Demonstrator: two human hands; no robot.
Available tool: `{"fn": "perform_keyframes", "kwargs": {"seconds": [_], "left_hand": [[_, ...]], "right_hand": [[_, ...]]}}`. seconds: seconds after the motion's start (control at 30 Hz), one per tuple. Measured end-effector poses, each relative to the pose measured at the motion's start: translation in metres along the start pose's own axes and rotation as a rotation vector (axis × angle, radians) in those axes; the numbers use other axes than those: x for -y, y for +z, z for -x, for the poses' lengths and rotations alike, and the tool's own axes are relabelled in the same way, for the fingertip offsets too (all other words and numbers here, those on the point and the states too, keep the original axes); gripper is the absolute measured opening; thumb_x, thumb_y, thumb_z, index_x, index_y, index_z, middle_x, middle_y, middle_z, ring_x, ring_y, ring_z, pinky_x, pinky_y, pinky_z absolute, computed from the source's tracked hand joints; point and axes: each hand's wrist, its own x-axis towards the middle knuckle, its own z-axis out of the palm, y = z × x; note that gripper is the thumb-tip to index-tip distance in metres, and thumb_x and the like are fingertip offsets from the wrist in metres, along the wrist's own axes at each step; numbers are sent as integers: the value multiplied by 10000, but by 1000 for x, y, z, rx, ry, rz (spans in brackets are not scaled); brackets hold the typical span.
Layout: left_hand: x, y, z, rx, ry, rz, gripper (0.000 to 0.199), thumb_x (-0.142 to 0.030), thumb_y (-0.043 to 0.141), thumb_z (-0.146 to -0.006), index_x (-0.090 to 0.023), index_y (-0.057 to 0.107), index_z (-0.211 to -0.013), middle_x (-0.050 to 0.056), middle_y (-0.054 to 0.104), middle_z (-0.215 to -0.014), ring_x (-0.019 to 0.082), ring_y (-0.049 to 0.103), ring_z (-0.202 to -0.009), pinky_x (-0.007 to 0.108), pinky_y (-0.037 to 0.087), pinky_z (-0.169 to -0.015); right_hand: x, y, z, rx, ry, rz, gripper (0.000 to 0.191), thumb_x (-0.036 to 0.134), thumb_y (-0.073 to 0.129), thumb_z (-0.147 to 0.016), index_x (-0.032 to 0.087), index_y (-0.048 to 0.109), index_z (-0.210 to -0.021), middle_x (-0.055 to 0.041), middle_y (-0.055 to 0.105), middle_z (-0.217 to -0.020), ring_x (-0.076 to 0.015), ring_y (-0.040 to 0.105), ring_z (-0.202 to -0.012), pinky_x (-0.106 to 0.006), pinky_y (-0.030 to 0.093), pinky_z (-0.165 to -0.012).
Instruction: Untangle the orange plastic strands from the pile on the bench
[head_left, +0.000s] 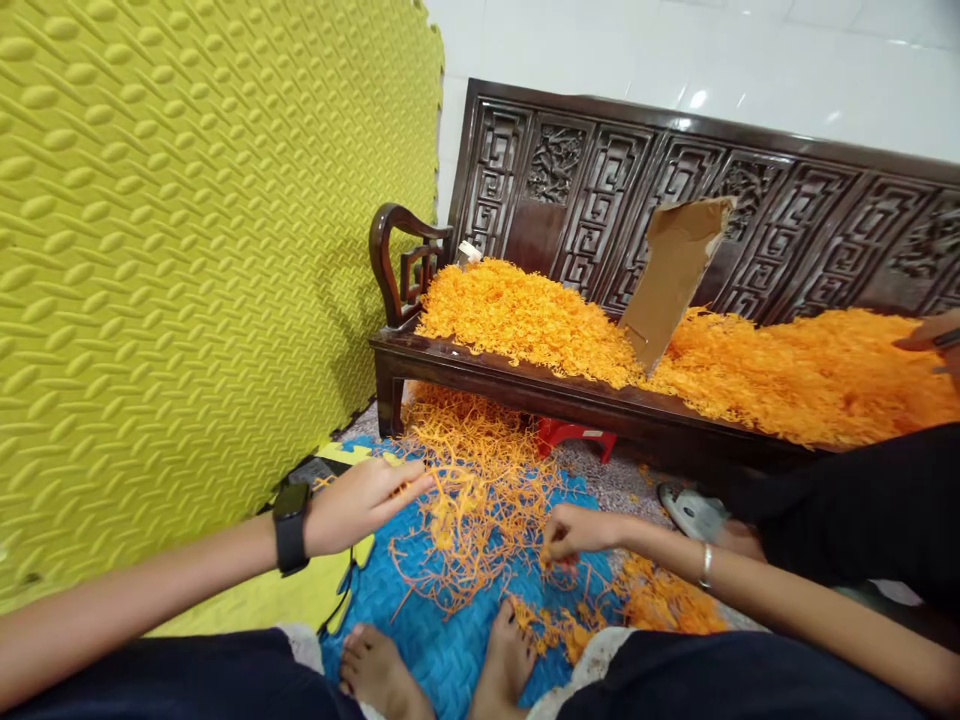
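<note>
Orange strips [480, 500] lie in a loose tangle on the blue foam mat [442, 640] in front of us, spilling down from under the dark carved wooden bench [525, 385]. We sit on the floor with our bare feet [442, 670] at the near edge of the mat. Our left hand [360, 505] reaches in from the left, a black watch [291, 528] on its wrist; the fingers [409, 485] lie stretched out and flat, together rather than spread, their tips touching the left edge of the tangle and holding nothing that we can see. Our right hand [577, 535], with a thin silver bangle [706, 566] at the wrist, hangs low over the strips near the middle of the mat, its fingers pinched narrow on a few orange strands.

On the bench seat a far larger heap of the same orange material [750, 370] covers nearly the whole length, and a torn piece of brown cardboard [671, 280] stands tilted in it, leaning toward the backrest. A red plastic stool [574, 435] shows under the bench. A yellow-green foam mat [187, 280] stands upright along the left. At the right, another person's dark-clothed leg [862, 510] and a grey sandal [694, 512] sit just beside the bench.
</note>
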Motion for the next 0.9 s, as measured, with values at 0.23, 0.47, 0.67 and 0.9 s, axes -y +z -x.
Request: {"fn": "perform_keyframes", "kwargs": {"seconds": [0.23, 0.47, 0.67, 0.9], "left_hand": [[-2, 14, -6, 112, -11, 103, 377, -401, 230, -913, -176, 398, -661, -23, 409, -572, 119, 449, -544, 230, 287, -544], [-9, 20, -8, 156, 56, 93, 376, -404, 257, -912, -176, 380, -639, -41, 325, -531, 105, 403, -496, 230, 250, -507], [-18, 13, -11, 152, 83, 98, 365, -373, 258, -920, -172, 413, -657, -38, 351, -544, 104, 412, -511, 222, 268, -519], [-18, 6, -9, 148, 53, 12, 342, -366, 269, -916, -173, 441, -692, -28, 401, -561, 121, 460, -533, 228, 281, -537]], "right_hand": [[72, -148, -10, -728, -219, -201, 250, 312, 464, -817, 190, 495, -1033, -38, 579, -1047, -73, 579, -916, -198, 468, -816], [-7, -41, -8, -267, 248, -232, 188, 253, 630, -704, 88, 608, -791, -114, 650, -790, -159, 634, -693, -277, 523, -655], [-12, 24, -5, 607, 347, 25, 500, 281, 692, -642, 160, 591, -1116, -39, 663, -917, -119, 625, -815, -176, 478, -679], [-31, 7, -12, 185, 210, 412, 257, 266, 561, -761, 100, 656, -933, -69, 660, -873, -130, 611, -768, -219, 468, -684]]}}
